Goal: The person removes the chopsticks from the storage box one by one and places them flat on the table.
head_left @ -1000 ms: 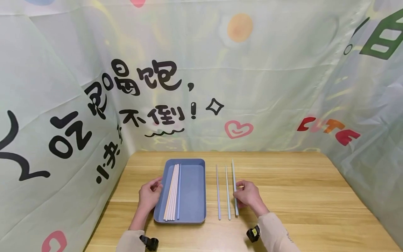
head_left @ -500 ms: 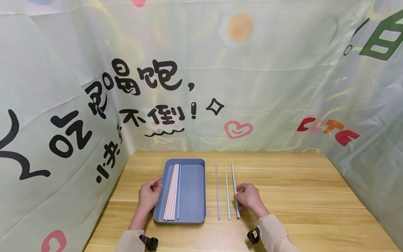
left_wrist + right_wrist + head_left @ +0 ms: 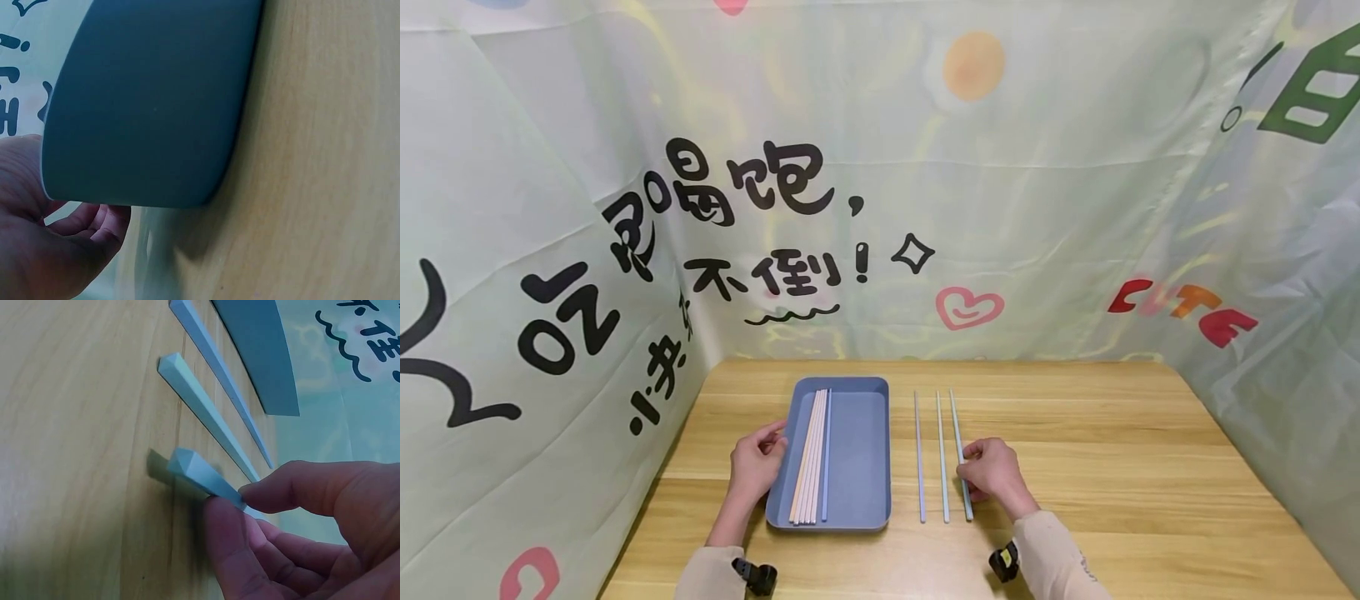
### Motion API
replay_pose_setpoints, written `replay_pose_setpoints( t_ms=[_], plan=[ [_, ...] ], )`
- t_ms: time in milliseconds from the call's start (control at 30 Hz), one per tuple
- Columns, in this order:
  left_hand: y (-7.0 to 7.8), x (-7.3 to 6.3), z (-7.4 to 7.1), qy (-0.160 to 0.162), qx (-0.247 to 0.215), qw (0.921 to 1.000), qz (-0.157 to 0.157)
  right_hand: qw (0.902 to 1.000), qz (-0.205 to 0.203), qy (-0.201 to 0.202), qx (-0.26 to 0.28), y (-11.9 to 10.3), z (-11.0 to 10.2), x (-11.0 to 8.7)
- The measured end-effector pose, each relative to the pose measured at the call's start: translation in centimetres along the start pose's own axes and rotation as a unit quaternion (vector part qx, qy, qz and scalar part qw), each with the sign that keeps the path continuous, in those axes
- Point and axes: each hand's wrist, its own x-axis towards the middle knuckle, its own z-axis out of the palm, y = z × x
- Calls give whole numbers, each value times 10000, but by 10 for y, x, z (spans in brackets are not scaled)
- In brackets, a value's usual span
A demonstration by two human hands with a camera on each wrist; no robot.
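Observation:
My right hand [image 3: 994, 468] pinches a pale blue chopstick [image 3: 955, 421] between thumb and fingers. In the right wrist view, the squared thick end of that chopstick [image 3: 187, 465] casts a shadow close by on the wood. To its left lie a pale green-blue chopstick [image 3: 942, 458] and a lavender-blue chopstick [image 3: 919, 458], roughly parallel. My left hand [image 3: 756, 467] holds the left edge of the blue-grey tray [image 3: 861, 458], fingers curled at its rim. Several pale pink chopsticks [image 3: 807, 475] fan out inside the tray, beside one blue chopstick [image 3: 827, 450].
The wooden table [image 3: 1112, 467] stretches to the right of my right hand. Behind it hangs a printed pale green cloth [image 3: 1045, 208], which also closes off both sides. Each wrist carries a small black camera, such as the right one [image 3: 1003, 560].
The chopstick in my right hand has come down toward the table, its near end shifting toward me and slightly right. My left hand and the tray stay put.

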Motion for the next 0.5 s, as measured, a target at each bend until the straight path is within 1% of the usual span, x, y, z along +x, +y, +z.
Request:
replay_pose_setpoints(
  t_ms=[500],
  plan=[
    [0, 0, 1, 41, 39, 10000, 9, 9999, 21, 115, -68, 2, 3, 1]
  ],
)
